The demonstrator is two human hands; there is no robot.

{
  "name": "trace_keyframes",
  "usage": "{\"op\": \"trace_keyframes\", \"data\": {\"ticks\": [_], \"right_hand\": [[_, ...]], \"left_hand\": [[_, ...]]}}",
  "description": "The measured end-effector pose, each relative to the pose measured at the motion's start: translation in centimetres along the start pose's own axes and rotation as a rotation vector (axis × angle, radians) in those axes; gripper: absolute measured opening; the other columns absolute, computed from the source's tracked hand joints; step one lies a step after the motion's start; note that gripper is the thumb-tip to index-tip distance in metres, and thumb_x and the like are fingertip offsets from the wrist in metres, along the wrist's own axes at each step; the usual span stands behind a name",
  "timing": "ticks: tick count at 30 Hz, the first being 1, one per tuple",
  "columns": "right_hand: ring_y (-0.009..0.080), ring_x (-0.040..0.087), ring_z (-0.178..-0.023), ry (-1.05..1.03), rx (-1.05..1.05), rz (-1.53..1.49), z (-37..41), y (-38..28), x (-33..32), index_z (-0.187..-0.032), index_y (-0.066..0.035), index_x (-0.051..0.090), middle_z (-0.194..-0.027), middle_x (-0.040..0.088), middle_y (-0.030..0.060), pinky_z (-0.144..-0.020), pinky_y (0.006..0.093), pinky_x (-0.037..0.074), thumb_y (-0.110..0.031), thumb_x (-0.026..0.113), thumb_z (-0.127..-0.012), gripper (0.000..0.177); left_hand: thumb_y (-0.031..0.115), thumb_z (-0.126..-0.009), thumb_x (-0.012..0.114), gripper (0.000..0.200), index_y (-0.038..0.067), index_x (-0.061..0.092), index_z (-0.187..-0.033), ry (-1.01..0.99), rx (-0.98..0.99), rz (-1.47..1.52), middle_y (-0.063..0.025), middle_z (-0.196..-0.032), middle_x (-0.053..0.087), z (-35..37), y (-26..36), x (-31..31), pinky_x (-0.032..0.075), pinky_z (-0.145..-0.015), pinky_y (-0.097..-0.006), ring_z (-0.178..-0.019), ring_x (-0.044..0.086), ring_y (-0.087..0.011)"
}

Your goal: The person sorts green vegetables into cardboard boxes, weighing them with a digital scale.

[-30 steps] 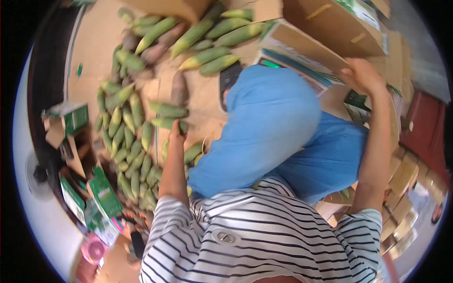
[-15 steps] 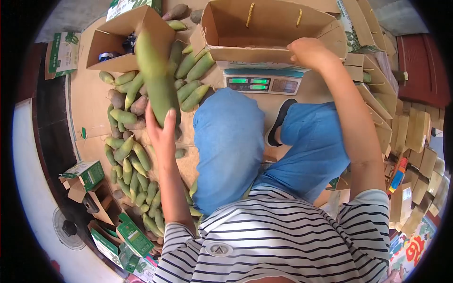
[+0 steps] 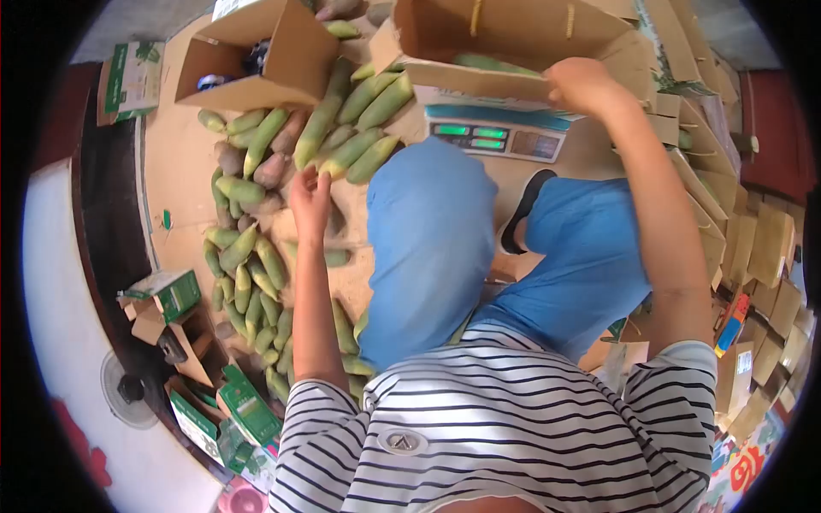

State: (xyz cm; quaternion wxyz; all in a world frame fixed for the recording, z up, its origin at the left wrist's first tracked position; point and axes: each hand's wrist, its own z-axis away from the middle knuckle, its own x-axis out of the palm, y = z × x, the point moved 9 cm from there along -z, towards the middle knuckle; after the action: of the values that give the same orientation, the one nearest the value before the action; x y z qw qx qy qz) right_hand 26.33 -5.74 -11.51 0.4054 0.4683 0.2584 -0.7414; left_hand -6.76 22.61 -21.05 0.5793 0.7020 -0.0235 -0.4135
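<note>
My left hand (image 3: pixel 310 203) is over the floor at the lower tip of a long green radish (image 3: pixel 320 128), its fingers loosely curled with the thumb apart. My right hand (image 3: pixel 581 88) grips the near rim of an open cardboard box (image 3: pixel 479 79) with yellow rope handles. Inside that box lies a green radish (image 3: pixel 494 64), partly hidden by the near wall. Beneath the box is a digital scale (image 3: pixel 496 137) with lit green displays. More green radishes (image 3: pixel 372 158) lie beside the long one, close to my knee.
A smaller open carton (image 3: pixel 256 73) stands at the upper left. Purple-brown roots (image 3: pixel 272 171) and a heap of green radishes (image 3: pixel 248 282) cover the left floor. Upright cartons (image 3: pixel 701 162) line the right side. A fan (image 3: pixel 128 389) and green printed boxes (image 3: pixel 244 406) are at lower left.
The large radish is out of my left hand, which has dropped toward the floor pile. A green radish now shows inside the box. My right hand stays on the box rim.
</note>
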Motion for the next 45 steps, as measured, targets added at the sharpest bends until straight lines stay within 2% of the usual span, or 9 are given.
{"op": "trace_keyframes", "data": {"ticks": [6, 8, 13, 16, 22, 25, 31, 34, 45], "right_hand": [[0.0352, 0.058, -0.089, 0.045, -0.028, 0.021, 0.0, -0.1, -0.4, -0.087, 0.000, 0.061, -0.088, 0.061, 0.0187, -0.075, 0.0442, 0.047, -0.015, 0.063, -0.074, 0.020], [0.0354, 0.058, -0.089, 0.025, -0.015, 0.002, 0.1, -0.5, -0.6, -0.088, 0.000, 0.060, -0.089, 0.061, 0.0186, -0.077, 0.0438, 0.046, -0.014, 0.062, -0.074, 0.020], [0.0355, 0.057, -0.090, -0.013, 0.014, -0.005, 0.3, -1.0, -0.9, -0.089, 0.000, 0.060, -0.089, 0.061, 0.0186, -0.078, 0.0434, 0.045, -0.014, 0.061, -0.076, 0.019], [0.0352, 0.057, -0.090, -0.023, -0.005, 0.018, 0.2, -1.2, -0.9, -0.093, -0.001, 0.060, -0.090, 0.061, 0.0189, -0.078, 0.0437, 0.045, -0.015, 0.060, -0.077, 0.022], [0.0347, 0.057, -0.090, -0.031, -0.012, 0.057, 0.1, -0.6, -0.5, -0.100, -0.002, 0.060, -0.089, 0.062, 0.0194, -0.078, 0.0437, 0.045, -0.017, 0.059, -0.078, 0.027], [0.0347, 0.057, -0.090, -0.063, 0.007, 0.072, 0.0, -0.7, -0.5, -0.100, -0.003, 0.060, -0.089, 0.062, 0.0189, -0.078, 0.0438, 0.046, -0.017, 0.060, -0.077, 0.027], [0.0350, 0.058, -0.087, 0.043, -0.022, 0.046, 0.1, -0.3, -0.9, -0.094, -0.001, 0.061, -0.087, 0.062, 0.0181, -0.076, 0.0437, 0.047, -0.016, 0.062, -0.075, 0.024], [0.0327, 0.060, -0.086, 0.025, 0.019, 0.034, 0.0, -0.4, -0.8, -0.084, -0.002, 0.062, -0.085, 0.063, 0.0154, -0.073, 0.0425, 0.048, -0.016, 0.064, -0.073, 0.018], [0.0318, 0.062, -0.082, -0.039, 0.032, 0.066, -0.1, 0.0, 0.5, -0.081, -0.003, 0.066, -0.083, 0.064, 0.0150, -0.069, 0.0407, 0.050, -0.015, 0.063, -0.073, 0.014]], "left_hand": [[0.026, -0.076, 0.067, 0.047, -0.009, 0.055, -0.105, -0.008, -0.401, -0.413, -0.0211, -0.100, 0.060, 7.6, -17.6, -5.6, 0.048, -0.078, -0.0341, -0.091, 0.060, -0.0286], [0.024, -0.076, 0.067, 0.049, -0.010, 0.053, -0.108, 0.084, -0.669, -0.259, -0.0201, -0.102, 0.060, 10.1, -25.3, -6.1, 0.047, -0.078, -0.0339, -0.090, 0.060, -0.0286], [0.012, -0.072, 0.071, 0.051, -0.010, 0.049, -0.112, 0.446, -1.125, 0.447, -0.0154, -0.109, 0.057, 15.7, -31.6, -3.9, 0.047, -0.079, -0.0367, -0.092, 0.058, -0.0278], [0.010, -0.072, 0.072, 0.049, -0.006, 0.050, -0.112, 0.551, -1.151, 0.404, -0.0145, -0.106, 0.058, 17.6, -36.5, -4.0, 0.049, -0.074, -0.0374, -0.090, 0.059, -0.0274], [0.025, -0.075, 0.070, 0.031, 0.009, 0.057, -0.098, 0.403, -1.553, 0.353, -0.0128, -0.091, 0.058, 21.8, -37.6, -3.8, 0.049, -0.061, -0.0385, -0.071, 0.057, -0.0246], [0.028, -0.077, 0.068, 0.022, 0.012, 0.054, -0.083, 0.396, -1.728, 0.653, -0.0084, -0.073, 0.054, 22.0, -39.6, -1.0, 0.046, -0.049, -0.0357, -0.053, 0.051, -0.0199], [0.032, -0.078, 0.065, 0.025, 0.011, 0.052, -0.078, 0.454, -1.390, 0.793, -0.0065, -0.067, 0.050, 17.6, -39.5, -0.2, 0.047, -0.047, -0.0308, -0.055, 0.050, -0.0189], [0.035, -0.079, 0.065, 0.028, 0.010, 0.053, -0.081, 0.553, -1.453, 0.886, -0.0071, -0.068, 0.050, 18.9, -36.8, -0.5, 0.047, -0.049, -0.0310, -0.058, 0.051, -0.0185], [0.038, -0.078, 0.065, 0.031, 0.010, 0.056, -0.088, 0.080, -1.317, 0.975, -0.0057, -0.072, 0.055, 16.5, -34.6, 2.1, 0.050, -0.047, -0.0275, -0.056, 0.055, -0.0193]]}}
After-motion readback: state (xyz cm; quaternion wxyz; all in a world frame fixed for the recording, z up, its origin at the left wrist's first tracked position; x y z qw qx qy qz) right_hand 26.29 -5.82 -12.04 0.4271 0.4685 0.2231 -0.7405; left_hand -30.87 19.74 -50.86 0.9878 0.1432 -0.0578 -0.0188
